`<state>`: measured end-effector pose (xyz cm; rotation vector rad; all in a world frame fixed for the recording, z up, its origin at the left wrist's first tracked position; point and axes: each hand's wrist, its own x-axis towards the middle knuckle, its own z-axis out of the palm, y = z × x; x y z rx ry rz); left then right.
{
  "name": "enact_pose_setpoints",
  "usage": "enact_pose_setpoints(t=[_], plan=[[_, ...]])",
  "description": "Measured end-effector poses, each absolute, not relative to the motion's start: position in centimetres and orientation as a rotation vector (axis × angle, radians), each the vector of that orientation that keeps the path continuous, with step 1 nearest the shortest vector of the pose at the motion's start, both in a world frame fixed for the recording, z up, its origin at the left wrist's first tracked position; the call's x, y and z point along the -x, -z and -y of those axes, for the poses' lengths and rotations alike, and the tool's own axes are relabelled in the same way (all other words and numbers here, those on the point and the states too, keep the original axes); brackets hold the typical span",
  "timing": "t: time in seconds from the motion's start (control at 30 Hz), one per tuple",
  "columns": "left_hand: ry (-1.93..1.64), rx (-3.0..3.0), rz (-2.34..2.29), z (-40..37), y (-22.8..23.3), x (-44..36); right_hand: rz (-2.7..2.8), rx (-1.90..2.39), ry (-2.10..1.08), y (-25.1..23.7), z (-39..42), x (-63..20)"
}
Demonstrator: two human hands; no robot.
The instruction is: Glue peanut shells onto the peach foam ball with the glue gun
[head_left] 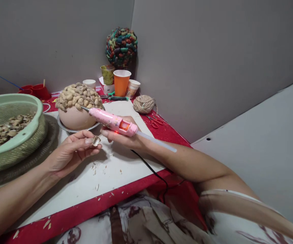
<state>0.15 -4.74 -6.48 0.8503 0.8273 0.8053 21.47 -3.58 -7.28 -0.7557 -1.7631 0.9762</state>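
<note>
Pink glue gun (113, 122) sits clamped in the right hand (126, 135), nozzle aimed left at the shell-covered ball (78, 105); the left hand (71, 150) pinches 1 shell (96, 141) (just below the gun) over the desk (105, 169).

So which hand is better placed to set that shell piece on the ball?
Left, probably. The left hand already pinches the shell piece near the shell-covered ball; the right hand is busy with the glue gun.

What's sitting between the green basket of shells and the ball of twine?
In the head view, between the green basket and the ball of twine sits a pink ball partly covered in peanut shells, on a metal plate, with the glue gun just in front.
</note>
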Motion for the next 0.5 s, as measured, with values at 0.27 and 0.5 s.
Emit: enact_pose_setpoints(t=[0.27, 0.5], plan=[[-0.857, -0.841, -0.802, 4.6, 6.8, -0.2, 1.841, 0.690, -0.963, 8.2, 3.3, -21.0], [-0.866, -0.854, -0.831, 4.8, 6.7, -0.3, 1.837, 0.694, -1.017, 8.3, 3.3, -21.0]])
